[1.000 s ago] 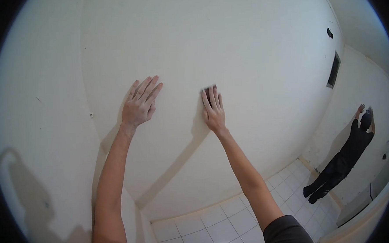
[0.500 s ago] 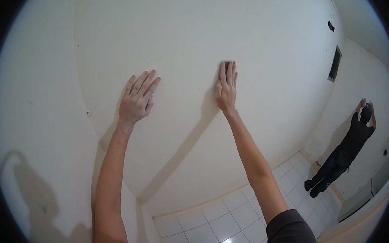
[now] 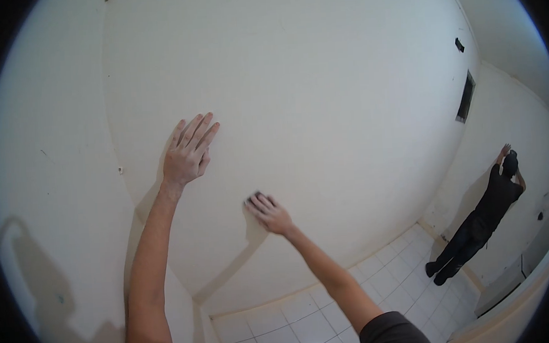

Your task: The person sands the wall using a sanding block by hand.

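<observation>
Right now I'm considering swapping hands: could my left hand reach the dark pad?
Probably yes: bare wall lies between your left hand and the dark pad, though your right hand partly covers it.

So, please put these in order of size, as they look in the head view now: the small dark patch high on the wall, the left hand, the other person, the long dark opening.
Largest to smallest:
Other person
Left hand
Long dark opening
Small dark patch

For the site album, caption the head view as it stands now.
Left hand flat on a pale wall, right hand pressing a dark pad lower down.
</observation>
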A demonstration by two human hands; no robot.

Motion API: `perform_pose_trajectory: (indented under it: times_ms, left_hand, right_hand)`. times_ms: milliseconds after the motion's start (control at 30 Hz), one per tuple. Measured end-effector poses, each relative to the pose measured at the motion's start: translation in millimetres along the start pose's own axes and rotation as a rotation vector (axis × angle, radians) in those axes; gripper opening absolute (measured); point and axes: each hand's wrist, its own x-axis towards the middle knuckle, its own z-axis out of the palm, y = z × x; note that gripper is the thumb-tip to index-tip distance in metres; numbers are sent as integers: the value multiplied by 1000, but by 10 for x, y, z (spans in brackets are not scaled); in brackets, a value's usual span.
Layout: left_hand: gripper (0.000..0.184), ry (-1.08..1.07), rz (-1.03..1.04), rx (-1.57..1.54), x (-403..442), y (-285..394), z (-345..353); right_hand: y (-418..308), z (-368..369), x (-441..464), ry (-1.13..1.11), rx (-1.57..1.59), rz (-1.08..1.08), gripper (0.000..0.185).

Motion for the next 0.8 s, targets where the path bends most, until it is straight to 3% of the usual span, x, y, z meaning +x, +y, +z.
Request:
perform_pose_trajectory:
  times_ms: [167,267,300,400,467,600,800]
  left_hand:
    - [62,-4,-2,-4,-17,-5,8]
    - [62,-8,-9,16,-16,6,-2]
    - [63,-12,-10,25,-8,3,0]
    - [63,-3,-9,12,-14,-6,15]
    - [62,0,0,-10,-7,-1,13]
    - [61,-11,-2,-20,-10,-12,7]
    - [61,-6,2,-16,-5,-18,-2]
  right_hand:
    - [-340,775,-938,32,46,489,72]
    - [-359,843,-967,268,218,855,74]
    - [-280,813,-880,387,347,896,75]
    - [18,342,-276,679,353,939,76]
    - [246,-82,119,718,332,921,77]
    - [432,-861,825,671,269,625,76]
    - [140,-639,906,289,37,228,71]
